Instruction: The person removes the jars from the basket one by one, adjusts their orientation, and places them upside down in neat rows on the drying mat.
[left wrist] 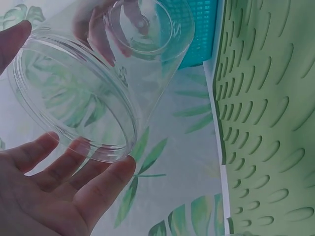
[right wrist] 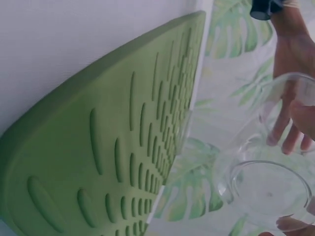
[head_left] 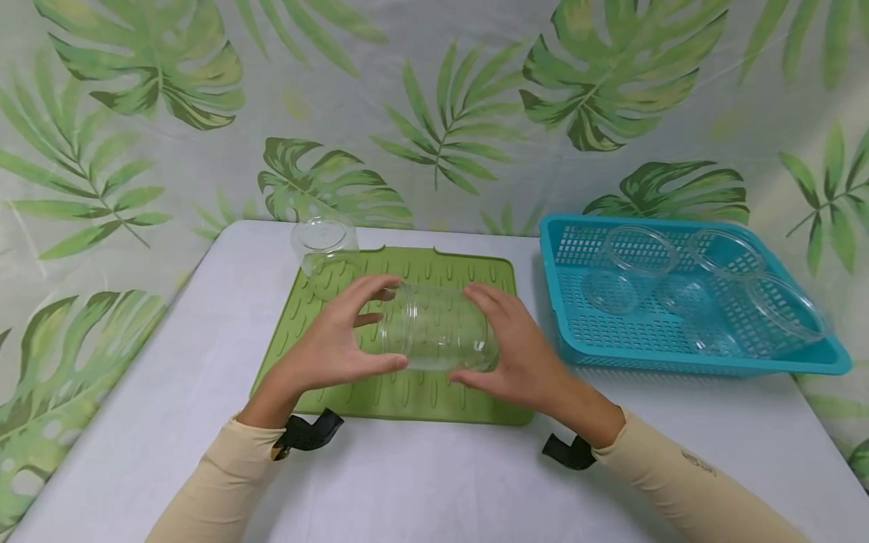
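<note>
A clear jar (head_left: 441, 332) lies sideways between my two hands, held up over the green drying mat (head_left: 407, 403). My left hand (head_left: 329, 339) holds it at the open, ridged mouth, thumb in front and fingers behind. Around the base end, my right hand (head_left: 526, 351) grips it with thumb and fingers. In the left wrist view the jar's rim (left wrist: 106, 73) faces my left palm, fingertips right at its edge. The right wrist view shows the round base (right wrist: 268, 191) of the jar. Another clear jar (head_left: 323, 235) stands mouth down on the mat's back left corner.
A blue plastic basket (head_left: 563, 332) sits to the right of the mat, with three clear jars (head_left: 641, 249) inside. White cloth (head_left: 421, 483) covers the table. A leaf-patterned curtain (head_left: 468, 113) hangs behind it.
</note>
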Demonstrator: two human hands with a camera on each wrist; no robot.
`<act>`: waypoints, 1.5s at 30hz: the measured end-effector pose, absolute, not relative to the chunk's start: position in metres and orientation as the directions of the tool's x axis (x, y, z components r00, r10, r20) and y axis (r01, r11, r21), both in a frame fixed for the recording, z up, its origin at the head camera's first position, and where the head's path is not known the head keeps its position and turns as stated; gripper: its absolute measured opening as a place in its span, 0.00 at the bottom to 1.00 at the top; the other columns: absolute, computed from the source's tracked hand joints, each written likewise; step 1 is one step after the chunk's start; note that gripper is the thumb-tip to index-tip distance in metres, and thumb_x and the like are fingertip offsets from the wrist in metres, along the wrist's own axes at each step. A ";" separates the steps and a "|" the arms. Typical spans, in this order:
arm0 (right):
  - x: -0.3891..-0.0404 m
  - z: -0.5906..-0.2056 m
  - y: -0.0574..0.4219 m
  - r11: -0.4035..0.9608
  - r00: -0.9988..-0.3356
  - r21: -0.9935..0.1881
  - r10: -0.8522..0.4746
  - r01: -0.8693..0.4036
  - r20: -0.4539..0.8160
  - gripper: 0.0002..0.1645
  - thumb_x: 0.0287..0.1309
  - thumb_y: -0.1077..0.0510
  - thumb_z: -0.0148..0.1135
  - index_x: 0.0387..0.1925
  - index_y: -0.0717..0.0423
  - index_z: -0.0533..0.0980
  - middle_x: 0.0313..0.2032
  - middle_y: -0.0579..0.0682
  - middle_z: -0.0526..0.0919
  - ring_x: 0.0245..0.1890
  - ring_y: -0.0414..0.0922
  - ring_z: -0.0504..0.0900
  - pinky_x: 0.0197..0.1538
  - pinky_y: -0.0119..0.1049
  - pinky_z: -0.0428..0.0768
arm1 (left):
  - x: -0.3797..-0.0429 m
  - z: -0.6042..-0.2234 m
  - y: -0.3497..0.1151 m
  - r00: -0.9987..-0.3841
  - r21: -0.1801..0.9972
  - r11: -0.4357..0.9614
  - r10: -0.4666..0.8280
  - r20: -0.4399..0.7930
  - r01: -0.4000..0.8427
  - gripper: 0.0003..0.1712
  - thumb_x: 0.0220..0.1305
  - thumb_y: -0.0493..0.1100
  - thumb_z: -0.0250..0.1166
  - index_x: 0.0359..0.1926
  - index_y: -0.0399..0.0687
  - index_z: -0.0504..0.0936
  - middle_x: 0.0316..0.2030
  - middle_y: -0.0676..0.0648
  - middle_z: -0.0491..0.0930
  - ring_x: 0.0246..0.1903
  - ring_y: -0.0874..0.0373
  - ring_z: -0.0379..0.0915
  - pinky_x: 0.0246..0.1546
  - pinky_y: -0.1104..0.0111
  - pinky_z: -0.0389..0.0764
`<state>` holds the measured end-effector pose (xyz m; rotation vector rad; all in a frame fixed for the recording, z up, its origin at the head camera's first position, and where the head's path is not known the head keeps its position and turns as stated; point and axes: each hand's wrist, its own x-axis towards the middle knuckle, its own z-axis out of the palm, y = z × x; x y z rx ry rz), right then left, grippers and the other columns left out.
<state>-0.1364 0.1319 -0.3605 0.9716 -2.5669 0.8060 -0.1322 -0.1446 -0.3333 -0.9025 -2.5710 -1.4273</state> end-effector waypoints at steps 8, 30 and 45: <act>-0.136 -0.358 0.134 0.596 -0.745 -0.448 -0.502 -0.666 0.439 0.66 0.38 0.44 0.83 0.74 0.56 0.56 0.72 0.58 0.63 0.73 0.55 0.62 0.71 0.59 0.67 | -0.136 -0.333 -0.145 -0.839 0.800 0.360 0.455 0.299 0.481 0.52 0.48 0.40 0.79 0.73 0.48 0.62 0.66 0.44 0.68 0.66 0.43 0.67 0.61 0.56 0.80; -0.142 -0.353 0.140 0.290 -0.817 -0.814 -0.466 -0.504 0.340 0.63 0.48 0.59 0.77 0.77 0.42 0.47 0.75 0.51 0.56 0.75 0.53 0.57 0.68 0.63 0.68 | -0.137 -0.337 -0.147 -0.879 0.913 0.220 0.415 0.232 0.345 0.52 0.52 0.34 0.74 0.75 0.48 0.57 0.72 0.43 0.61 0.71 0.44 0.62 0.64 0.54 0.77; -0.150 -0.367 0.143 -0.231 -0.766 -0.911 -0.492 -0.343 0.413 0.65 0.55 0.44 0.72 0.79 0.49 0.39 0.75 0.59 0.52 0.76 0.51 0.58 0.71 0.29 0.68 | -0.137 -0.349 -0.130 -0.858 0.943 -0.243 0.409 0.311 0.226 0.50 0.59 0.40 0.71 0.74 0.37 0.51 0.70 0.39 0.58 0.65 0.56 0.66 0.61 0.66 0.79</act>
